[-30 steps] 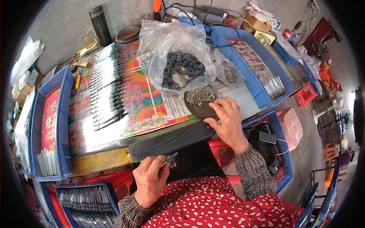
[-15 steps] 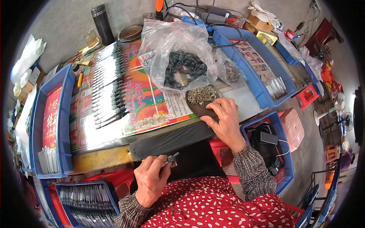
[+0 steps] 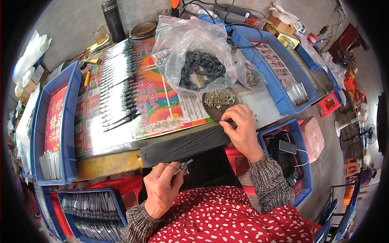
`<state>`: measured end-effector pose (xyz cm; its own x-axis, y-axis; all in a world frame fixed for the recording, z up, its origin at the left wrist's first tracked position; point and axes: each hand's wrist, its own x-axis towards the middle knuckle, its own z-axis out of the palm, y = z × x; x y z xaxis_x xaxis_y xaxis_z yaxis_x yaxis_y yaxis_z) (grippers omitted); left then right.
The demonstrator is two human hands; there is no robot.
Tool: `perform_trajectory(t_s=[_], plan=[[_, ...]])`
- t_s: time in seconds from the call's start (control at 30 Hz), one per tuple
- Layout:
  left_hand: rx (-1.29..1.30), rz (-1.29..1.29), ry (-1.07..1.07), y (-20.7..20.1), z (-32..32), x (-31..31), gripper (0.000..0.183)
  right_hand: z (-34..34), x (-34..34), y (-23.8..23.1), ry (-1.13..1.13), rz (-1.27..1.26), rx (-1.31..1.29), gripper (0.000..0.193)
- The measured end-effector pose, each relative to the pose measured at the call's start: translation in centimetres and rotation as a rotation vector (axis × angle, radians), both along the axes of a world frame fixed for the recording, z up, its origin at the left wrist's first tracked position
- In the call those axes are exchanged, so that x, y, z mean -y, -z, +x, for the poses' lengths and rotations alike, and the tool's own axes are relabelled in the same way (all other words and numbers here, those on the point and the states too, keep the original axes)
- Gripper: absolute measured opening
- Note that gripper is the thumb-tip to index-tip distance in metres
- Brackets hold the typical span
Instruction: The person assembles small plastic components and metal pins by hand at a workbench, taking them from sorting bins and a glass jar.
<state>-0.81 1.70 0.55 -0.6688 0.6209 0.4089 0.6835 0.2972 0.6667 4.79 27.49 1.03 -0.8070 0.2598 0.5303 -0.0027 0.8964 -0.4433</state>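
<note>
My left hand is closed at the table's front edge around a slim grey-black part with a rounded joint at its tip; the rest of it is hidden in my fingers. My right hand reaches over a brown dish heaped with small brassy metal pins or screws. Its thumb and forefinger are pinched together at the dish's near rim; whatever sits between them is too small to name. Behind the dish, a clear plastic bag holds many black plastic pieces.
Rows of slim silvery rods with black ends cover the table's left half. Small clear bits lie near the front edge. Blue trays flank the work area, left and right. A blue crate of rods stands below left.
My right hand's fingertips have drawn back from over the dish to its near rim and closed together. My left hand keeps its hold, almost unmoved. The whole view has shifted slightly.
</note>
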Motion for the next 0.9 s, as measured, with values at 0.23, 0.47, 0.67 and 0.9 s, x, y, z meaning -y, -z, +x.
perform_trajectory(t_s=[0.23, 0.47, 0.67, 0.9], plan=[[0.070, 0.009, 0.001, -0.3, 0.0, -0.3, 0.023, 1.0, 3.1, -1.3, -0.171, -0.031, -0.058, 0.020], [-0.102, -0.023, 0.055, 0.1, 0.6, -0.3, 0.032, 1.5, 7.5, -1.4, -0.408, -0.029, -0.017, 0.026], [-0.141, -0.030, 0.078, 0.2, 1.0, -0.2, 0.032, 1.6, 8.8, -1.4, -0.436, 0.047, -0.021, 0.026], [0.002, -0.010, 0.087, -0.5, 1.3, -0.1, 0.028, 1.6, 8.6, -1.0, -0.475, -0.226, -0.007, 0.024]])
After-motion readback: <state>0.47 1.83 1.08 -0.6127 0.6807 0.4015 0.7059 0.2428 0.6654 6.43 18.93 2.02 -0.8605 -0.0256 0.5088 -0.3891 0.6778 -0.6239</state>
